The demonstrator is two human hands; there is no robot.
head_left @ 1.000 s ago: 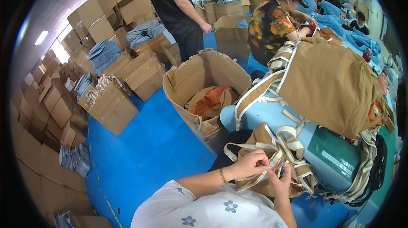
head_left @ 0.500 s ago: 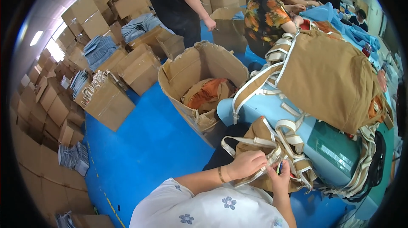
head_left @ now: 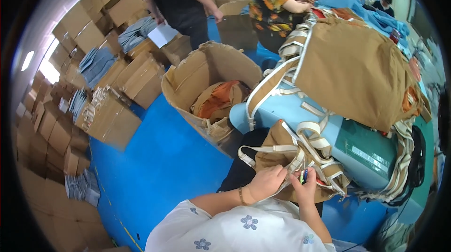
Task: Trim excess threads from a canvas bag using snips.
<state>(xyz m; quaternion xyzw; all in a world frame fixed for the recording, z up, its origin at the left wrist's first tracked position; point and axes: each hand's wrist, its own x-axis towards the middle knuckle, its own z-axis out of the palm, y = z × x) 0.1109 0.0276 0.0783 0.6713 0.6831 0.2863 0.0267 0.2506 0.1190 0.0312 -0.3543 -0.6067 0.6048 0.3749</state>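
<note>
Across my lap lies a brown fabric bag [head_left: 275, 151] with white-edged straps [head_left: 315, 135], some of them looped and tangled at its right side. My left hand [head_left: 266, 184] is closed, pinching the bag's white-edged trim. Beside it, my right hand [head_left: 305, 190] is closed around a small blue-and-green tool [head_left: 304, 176], too small and covered to name its kind. Its tip is close to the white edging, and the fingers of both hands nearly meet. Whether the tool touches the fabric I cannot tell.
A large brown bag piece [head_left: 354, 73] drapes over the light-blue machine table [head_left: 282, 113] at right. Left of it stands a big open carton [head_left: 206, 71] holding brown and orange fabric. Stacked cartons [head_left: 112, 123] line the left. Several people work or stand beyond.
The view has shifted, so the scene sits further left. Both hands stay at the bag's trim with the tool upright. The standing person now shows a white sheet; the patterned-shirt person has turned.
</note>
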